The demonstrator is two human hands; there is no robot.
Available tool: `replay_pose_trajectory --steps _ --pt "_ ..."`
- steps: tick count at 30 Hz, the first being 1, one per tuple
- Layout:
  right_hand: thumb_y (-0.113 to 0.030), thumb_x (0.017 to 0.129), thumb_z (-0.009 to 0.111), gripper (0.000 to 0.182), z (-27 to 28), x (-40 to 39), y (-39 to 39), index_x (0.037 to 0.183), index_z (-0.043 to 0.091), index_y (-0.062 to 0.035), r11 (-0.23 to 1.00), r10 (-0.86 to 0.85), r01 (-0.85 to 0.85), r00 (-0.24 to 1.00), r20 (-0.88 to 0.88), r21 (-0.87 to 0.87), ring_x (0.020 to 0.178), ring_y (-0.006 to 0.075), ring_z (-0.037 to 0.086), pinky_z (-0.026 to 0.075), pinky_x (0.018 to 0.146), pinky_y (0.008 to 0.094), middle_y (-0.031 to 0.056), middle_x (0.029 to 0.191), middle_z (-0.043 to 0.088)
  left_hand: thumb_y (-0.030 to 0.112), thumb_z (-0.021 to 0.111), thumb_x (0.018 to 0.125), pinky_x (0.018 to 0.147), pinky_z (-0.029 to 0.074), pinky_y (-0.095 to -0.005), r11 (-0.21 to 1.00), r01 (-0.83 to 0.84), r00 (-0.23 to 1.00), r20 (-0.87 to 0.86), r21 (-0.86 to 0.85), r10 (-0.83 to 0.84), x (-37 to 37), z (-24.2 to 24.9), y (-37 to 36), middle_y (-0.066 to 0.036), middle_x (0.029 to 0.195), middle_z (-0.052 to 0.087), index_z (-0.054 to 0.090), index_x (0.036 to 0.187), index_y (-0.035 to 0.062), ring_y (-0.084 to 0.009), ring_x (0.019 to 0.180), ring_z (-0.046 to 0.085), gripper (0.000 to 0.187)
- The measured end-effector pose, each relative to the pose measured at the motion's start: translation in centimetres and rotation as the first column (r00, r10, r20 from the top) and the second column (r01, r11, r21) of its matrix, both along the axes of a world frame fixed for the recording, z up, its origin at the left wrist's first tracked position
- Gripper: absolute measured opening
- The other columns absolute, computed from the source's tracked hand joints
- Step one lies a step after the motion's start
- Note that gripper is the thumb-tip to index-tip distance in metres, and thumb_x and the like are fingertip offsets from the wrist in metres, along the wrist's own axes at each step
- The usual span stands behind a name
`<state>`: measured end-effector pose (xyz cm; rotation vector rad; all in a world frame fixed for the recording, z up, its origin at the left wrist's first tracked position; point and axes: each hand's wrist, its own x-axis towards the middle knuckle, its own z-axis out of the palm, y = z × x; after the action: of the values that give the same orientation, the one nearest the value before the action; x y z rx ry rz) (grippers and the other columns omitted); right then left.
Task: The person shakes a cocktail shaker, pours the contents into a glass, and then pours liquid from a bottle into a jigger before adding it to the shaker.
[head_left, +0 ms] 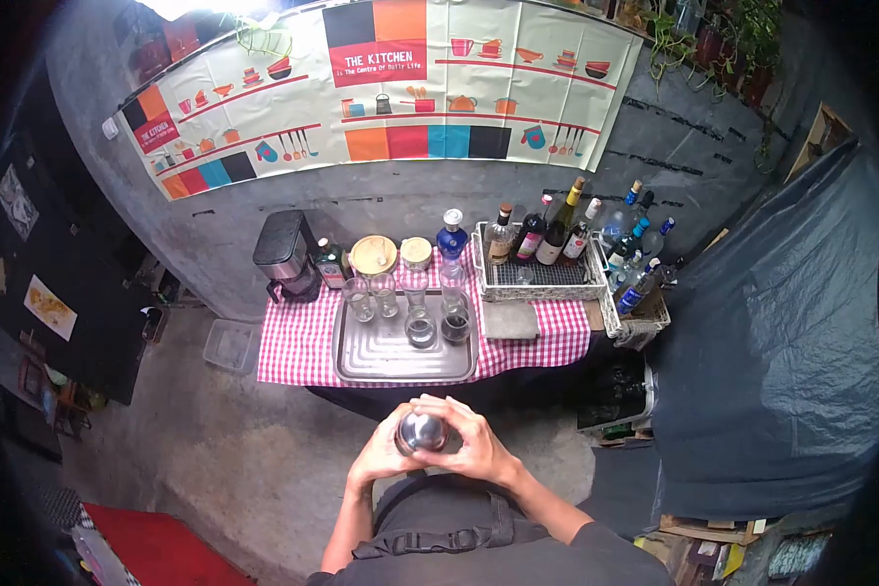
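Both of my hands are wrapped round a metal cocktail shaker (423,431), held in front of my body short of the table. My left hand (380,451) curls round its left side. Around the right side closes my right hand (476,445), its fingers meeting the left ones at the far side. The shaker's rounded, shiny top faces up at me; its lower part is hidden. Beyond it, a metal tray (405,369) lies on the table, bearing several glasses, among them a short glass (420,332) and a glass with dark contents (455,326).
A red-checked tablecloth (298,356) covers the table. At the back stand a coffee maker (285,256), a dark bottle (331,264) and a blue-topped bottle (450,239). On the right, a wicker basket (542,292) holds several bottles. A plastic tub (230,347) sits on the floor.
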<state>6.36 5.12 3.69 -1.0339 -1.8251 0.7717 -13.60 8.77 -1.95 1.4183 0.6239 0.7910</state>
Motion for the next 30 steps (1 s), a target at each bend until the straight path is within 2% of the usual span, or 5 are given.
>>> replay_pose_trajectory --steps 5,11,19,23,30 --pt "-0.028 0.076 0.085 0.063 -0.7 -0.6 -0.1 0.129 0.060 -0.0041 0.991 -0.096 0.090 0.994 -0.060 -0.094 0.127 0.0373 0.057 0.043 0.108 0.0479 0.0170 0.128 0.065 0.004 0.086 0.063 0.094 0.051 -0.0324 0.999 0.006 0.991 -0.131 -0.032 -0.010 -1.5 0.7 -0.3 -0.006 0.116 0.063 0.052 0.132 0.0032 -0.0159 0.107 0.061 0.077" --pt "-0.028 0.076 0.085 0.063 -0.6 -2.3 -1.1 0.129 0.059 -0.0041 0.997 -0.048 0.052 0.997 0.067 -0.055 0.128 0.0356 0.057 0.044 0.109 0.0459 0.0169 0.129 0.065 0.005 0.085 0.060 0.097 0.049 -0.0329 0.993 0.056 0.998 -0.012 -0.106 -0.058 -2.0 -1.8 -0.3 -0.007 0.117 0.061 0.052 0.130 0.0035 -0.0165 0.111 0.059 0.077" --pt "-0.027 0.070 0.090 0.074 -1.8 -3.9 -0.5 0.129 0.056 0.0021 0.940 -0.280 0.248 0.953 -0.113 -0.234 0.118 0.0339 0.063 0.049 0.102 0.0419 0.0199 0.126 0.064 0.007 0.079 0.066 0.098 0.047 -0.0334 0.999 0.030 1.000 0.003 -0.039 -0.030 -0.4 -1.2 0.5 -0.009 0.118 0.062 0.050 0.133 0.0024 -0.0180 0.111 0.059 0.073" --pt "-0.023 0.067 0.091 0.067 -3.1 -4.6 1.2 0.120 0.059 0.0015 0.927 -0.375 0.371 0.921 -0.101 -0.060 0.112 0.0333 0.066 0.052 0.097 0.0400 0.0180 0.115 0.067 0.011 0.082 0.068 0.094 0.051 -0.0343 0.986 -0.157 0.978 -0.130 0.062 0.164 1.4 -1.3 1.4 -0.011 0.114 0.065 0.052 0.129 0.0041 -0.0202 0.107 0.064 0.068" --pt "-0.020 0.063 0.086 0.058 -3.9 -3.0 1.9 0.112 0.061 -0.0002 0.939 -0.337 0.342 0.937 -0.090 0.048 0.106 0.0327 0.070 0.044 0.110 0.0510 0.0163 0.110 0.070 0.016 0.084 0.066 0.091 0.051 -0.0330 0.995 -0.062 0.991 -0.110 0.079 0.071 2.7 -0.7 2.5 -0.011 0.111 0.064 0.061 0.113 -0.0003 -0.0204 0.102 0.064 0.055"
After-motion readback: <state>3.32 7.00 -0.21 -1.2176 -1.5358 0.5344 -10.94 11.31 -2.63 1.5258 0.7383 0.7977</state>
